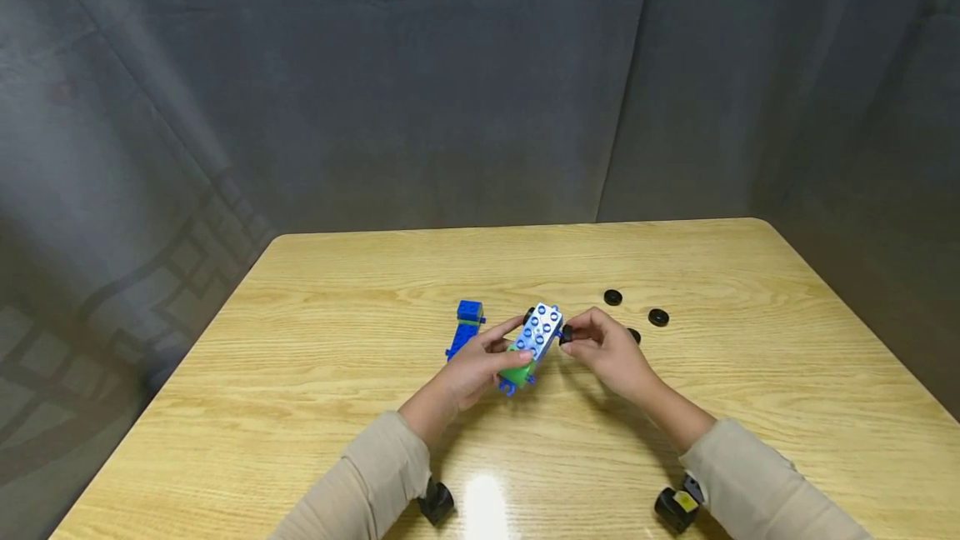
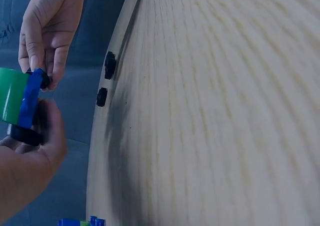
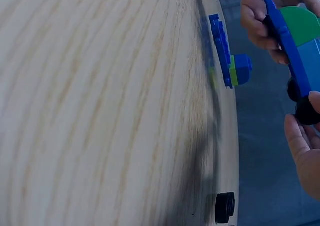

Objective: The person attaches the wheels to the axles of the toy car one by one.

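My left hand (image 1: 472, 369) grips a blue and green toy vehicle (image 1: 538, 332) of building bricks, its studded blue end pointing away and to the right. Between the thumb and fingers of my right hand (image 1: 613, 357) is a black wheel (image 1: 566, 334), held against the vehicle's right side. Another black wheel (image 1: 528, 316) shows on the opposite side. In the right wrist view, the pinched wheel (image 3: 306, 110) sits at the lower end of the vehicle's blue base (image 3: 287, 45). Whether it is fully seated on its axle I cannot tell.
A second blue toy piece (image 1: 467, 327) with a green layer lies left of the vehicle, partly behind my left hand. Loose black wheels (image 1: 612, 297) lie on the wooden table (image 1: 337, 407), beyond and beside my right hand. Grey curtains (image 1: 480, 107) stand behind the table.
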### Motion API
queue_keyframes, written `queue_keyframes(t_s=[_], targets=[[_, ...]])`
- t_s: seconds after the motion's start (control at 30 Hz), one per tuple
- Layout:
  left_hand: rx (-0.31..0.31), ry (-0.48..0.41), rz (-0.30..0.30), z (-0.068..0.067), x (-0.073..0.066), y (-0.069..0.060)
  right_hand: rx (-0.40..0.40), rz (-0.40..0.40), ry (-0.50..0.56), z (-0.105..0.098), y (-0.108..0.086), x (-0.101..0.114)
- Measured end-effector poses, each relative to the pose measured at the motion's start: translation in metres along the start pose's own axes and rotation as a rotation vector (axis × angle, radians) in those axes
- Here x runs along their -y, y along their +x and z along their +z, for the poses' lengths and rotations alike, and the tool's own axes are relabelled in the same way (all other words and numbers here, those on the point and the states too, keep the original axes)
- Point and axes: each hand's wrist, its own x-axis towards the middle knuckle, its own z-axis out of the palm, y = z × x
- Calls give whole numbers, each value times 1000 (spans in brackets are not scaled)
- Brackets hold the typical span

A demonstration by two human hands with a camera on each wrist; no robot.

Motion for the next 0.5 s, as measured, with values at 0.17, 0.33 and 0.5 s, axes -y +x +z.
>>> queue_keyframes(t_s=[0.17, 0.33, 0.5], targets=[[-28, 142, 13, 3, -2, -2, -4, -6, -3, 0, -1, 0], [-16, 205, 24, 3, -1, -3, -18, -2, 0, 0, -1, 0], [41, 98, 39, 0, 0, -3, -16, 1, 28, 2, -1, 1]])
